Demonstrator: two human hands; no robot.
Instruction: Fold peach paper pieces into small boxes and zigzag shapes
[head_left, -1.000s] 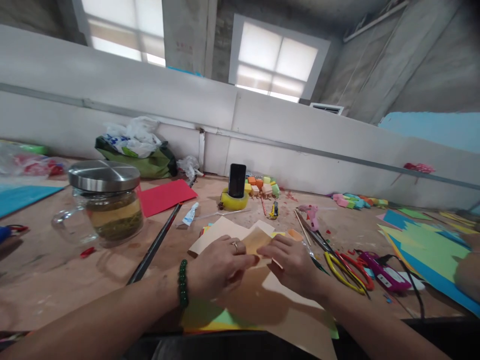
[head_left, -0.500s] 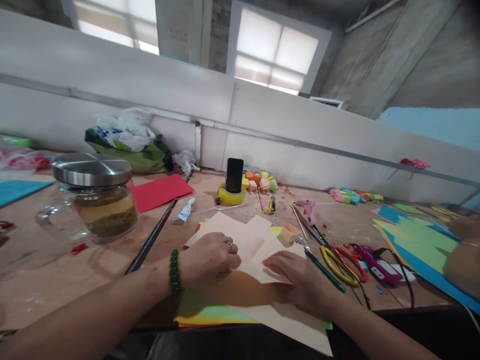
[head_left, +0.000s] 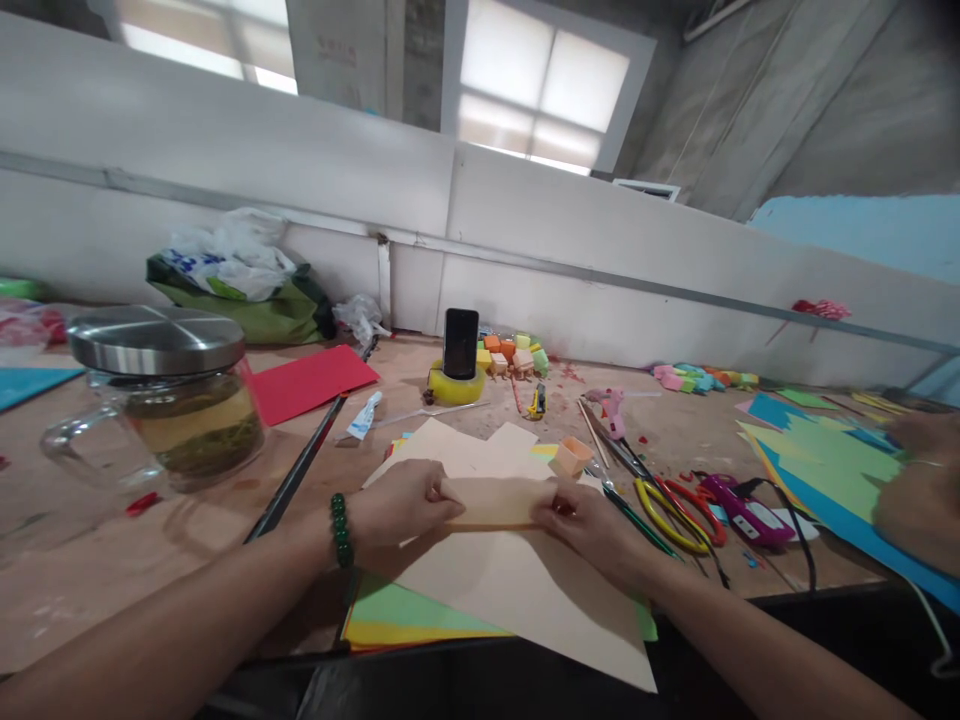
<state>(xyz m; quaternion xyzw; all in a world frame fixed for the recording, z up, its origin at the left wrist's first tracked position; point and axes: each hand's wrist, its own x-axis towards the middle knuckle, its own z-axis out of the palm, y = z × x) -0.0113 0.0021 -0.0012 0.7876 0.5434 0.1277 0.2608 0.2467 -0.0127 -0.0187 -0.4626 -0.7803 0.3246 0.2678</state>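
Between both hands a folded strip of peach paper [head_left: 495,502] is stretched above larger peach sheets [head_left: 517,580]. My left hand [head_left: 405,503] pinches its left end, and my right hand [head_left: 581,515] pinches the right end. Green and yellow sheets [head_left: 420,612] show under the peach ones at the table's front edge. Just beyond my right hand sits a small peach paper box [head_left: 573,456]. Yellow-handled scissors [head_left: 671,518] and a green pen [head_left: 637,522] lie right of that hand.
A lidded glass mug [head_left: 195,420] stands at the left, near red paper [head_left: 311,382]. A phone [head_left: 460,342] leans in a yellow tape roll [head_left: 456,388]. Pink [head_left: 613,412] and purple [head_left: 750,512] glue guns lie right. Another person's hand [head_left: 919,505] rests on coloured paper.
The peach paper under my hands is now a narrow folded strip held at both ends. My fingers have moved from resting on the paper to pinching it. The view has shifted slightly.
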